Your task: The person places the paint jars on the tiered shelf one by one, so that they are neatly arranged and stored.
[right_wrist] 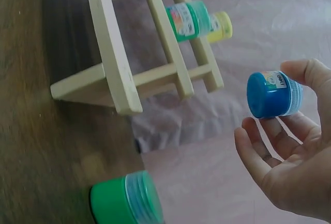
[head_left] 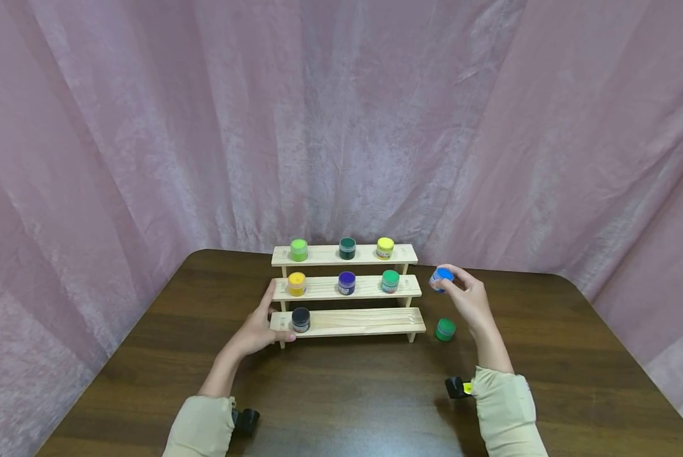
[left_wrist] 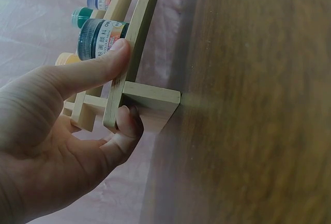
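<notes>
My right hand [head_left: 470, 303] pinches a blue paint jar [right_wrist: 273, 94] between thumb and fingers, raised off the table to the right of a three-tier wooden rack [head_left: 364, 322]. My left hand [head_left: 257, 330] grips the rack's left end; in the left wrist view its thumb lies along the lowest shelf beside a black paint jar [left_wrist: 103, 39], fingers curled beneath. That black jar stands alone on the lowest shelf. Yellow-orange [head_left: 297, 284], purple [head_left: 346, 284] and green [head_left: 390, 281] jars fill the middle shelf. Light green [head_left: 298, 250], dark green [head_left: 347, 249] and yellow [head_left: 384, 249] jars line the top.
A green paint jar [head_left: 445, 329] stands on the brown wooden table [head_left: 341, 393], right of the rack and below my right hand. A pink curtain [head_left: 341, 127] hangs behind the table. Black wrist cameras [head_left: 245, 421] stick out from both sleeves.
</notes>
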A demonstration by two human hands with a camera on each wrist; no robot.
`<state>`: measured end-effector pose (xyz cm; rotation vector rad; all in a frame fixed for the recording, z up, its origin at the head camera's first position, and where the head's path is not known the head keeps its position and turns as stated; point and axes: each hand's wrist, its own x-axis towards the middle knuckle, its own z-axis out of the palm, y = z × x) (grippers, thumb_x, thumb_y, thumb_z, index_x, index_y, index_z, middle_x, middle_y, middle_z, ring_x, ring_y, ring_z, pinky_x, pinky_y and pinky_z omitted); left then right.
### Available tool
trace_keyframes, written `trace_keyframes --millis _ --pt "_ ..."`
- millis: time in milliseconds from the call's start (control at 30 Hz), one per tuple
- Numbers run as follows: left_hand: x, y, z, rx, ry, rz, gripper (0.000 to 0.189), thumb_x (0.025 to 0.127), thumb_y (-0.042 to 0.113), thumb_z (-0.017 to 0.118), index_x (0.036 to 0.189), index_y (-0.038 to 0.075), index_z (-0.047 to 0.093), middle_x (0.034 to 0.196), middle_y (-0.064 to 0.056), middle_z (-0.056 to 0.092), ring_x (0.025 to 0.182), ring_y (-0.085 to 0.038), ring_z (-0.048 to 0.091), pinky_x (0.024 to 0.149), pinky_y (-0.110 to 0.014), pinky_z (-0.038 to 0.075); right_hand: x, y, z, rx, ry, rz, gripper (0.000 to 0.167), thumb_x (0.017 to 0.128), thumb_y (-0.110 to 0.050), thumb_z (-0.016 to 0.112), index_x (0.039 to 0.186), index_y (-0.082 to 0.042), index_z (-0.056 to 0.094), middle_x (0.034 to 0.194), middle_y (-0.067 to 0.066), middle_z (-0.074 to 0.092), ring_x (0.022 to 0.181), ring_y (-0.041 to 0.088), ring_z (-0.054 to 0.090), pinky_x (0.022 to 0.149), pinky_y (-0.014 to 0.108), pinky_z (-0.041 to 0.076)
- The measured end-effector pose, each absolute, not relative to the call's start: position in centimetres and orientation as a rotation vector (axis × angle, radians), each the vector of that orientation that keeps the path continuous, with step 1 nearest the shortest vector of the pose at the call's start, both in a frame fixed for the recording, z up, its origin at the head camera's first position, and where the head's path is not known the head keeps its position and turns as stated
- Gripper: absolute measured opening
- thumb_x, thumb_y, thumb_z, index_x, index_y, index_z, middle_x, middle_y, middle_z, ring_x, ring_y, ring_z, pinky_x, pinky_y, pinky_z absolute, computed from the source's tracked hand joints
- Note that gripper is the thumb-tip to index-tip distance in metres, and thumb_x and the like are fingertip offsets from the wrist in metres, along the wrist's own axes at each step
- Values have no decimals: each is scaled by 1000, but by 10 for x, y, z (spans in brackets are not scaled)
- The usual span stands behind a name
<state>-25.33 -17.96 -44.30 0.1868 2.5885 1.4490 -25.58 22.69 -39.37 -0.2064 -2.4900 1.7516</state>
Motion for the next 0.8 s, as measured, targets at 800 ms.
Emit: trace_keyframes --millis 800 --pt "-255 -180 -444 197 2602 1433 126 71 11 86 158 21 -4 118 -28 52 102 -31 52 77 -31 43 -250 190 -386 13 -2478 1855 45 92 -17 64 133 -4 54 107 -4 62 90 -2 62 87 23 50"
